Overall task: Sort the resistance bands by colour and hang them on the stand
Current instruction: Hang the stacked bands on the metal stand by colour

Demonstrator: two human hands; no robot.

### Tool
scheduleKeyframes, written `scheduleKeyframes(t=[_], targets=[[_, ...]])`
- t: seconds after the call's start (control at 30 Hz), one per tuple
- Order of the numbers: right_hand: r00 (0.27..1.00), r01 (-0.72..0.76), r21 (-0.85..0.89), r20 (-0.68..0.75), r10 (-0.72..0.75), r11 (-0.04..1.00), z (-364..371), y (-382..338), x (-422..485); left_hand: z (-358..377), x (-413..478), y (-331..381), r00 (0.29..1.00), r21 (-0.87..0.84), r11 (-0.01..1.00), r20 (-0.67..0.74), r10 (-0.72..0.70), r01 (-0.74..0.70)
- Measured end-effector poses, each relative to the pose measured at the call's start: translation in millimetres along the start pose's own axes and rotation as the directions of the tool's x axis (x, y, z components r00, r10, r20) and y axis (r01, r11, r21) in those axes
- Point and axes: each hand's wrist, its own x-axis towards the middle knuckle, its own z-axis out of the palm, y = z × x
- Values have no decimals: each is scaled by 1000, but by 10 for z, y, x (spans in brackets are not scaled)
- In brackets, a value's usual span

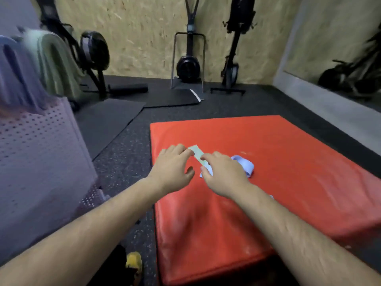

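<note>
Two bands at least are left on the red mat (288, 162): a pale green band (196, 153) and a light blue band (244, 164), close together near the mat's middle. At far left the stand (41, 151), a perforated panel, already carries hung green bands (55, 58) and, next to them, hung purple bands (14, 79), each colour in its own bunch. They're blurred, so no count poss. A small pale-blue scrap shows just past the right forearm; can't tell if it's another band. Judging by that, the task looks well along: most sorting & hanging is done, and these last few are yet to be picked up, matched by colour & hung.

Left grip (171, 168): released, fingers stretched fwd, fingertips touching the green band's far end, thumb spread apart, holding nothing. Right grip (224, 174): sits over the green band's near end w/ fingers curved down. Index & thumb lie either side of the strip, but blur hides whether they pinch it, so can't tell if it's grasping or only touching.

Green band lies flat on the mat btw the two grips, slanting from far-left to near-right. Blue band lies just beside the right grip on its outer side, partly hidden under the palm, and reaches close to the green one's near end. Stand is well apart from both, left of the mat across the dark floor (123, 151).
</note>
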Motion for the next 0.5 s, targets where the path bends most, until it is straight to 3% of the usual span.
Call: scheduleKeyframes(t=[0.13,0.33,0.5], targets=[[988,-132,-55,76,136,990,130,655,19,479,437,194,992,-37,996,93,85,-82],[917,-269,-65,290,276,961,437,1247,162,1083,799,332,965,-144,987,242,99,-65],[881,-356,159,385,274,921,489,1467,365,1155,1050,376,933,-315,947,315,171,-68]])
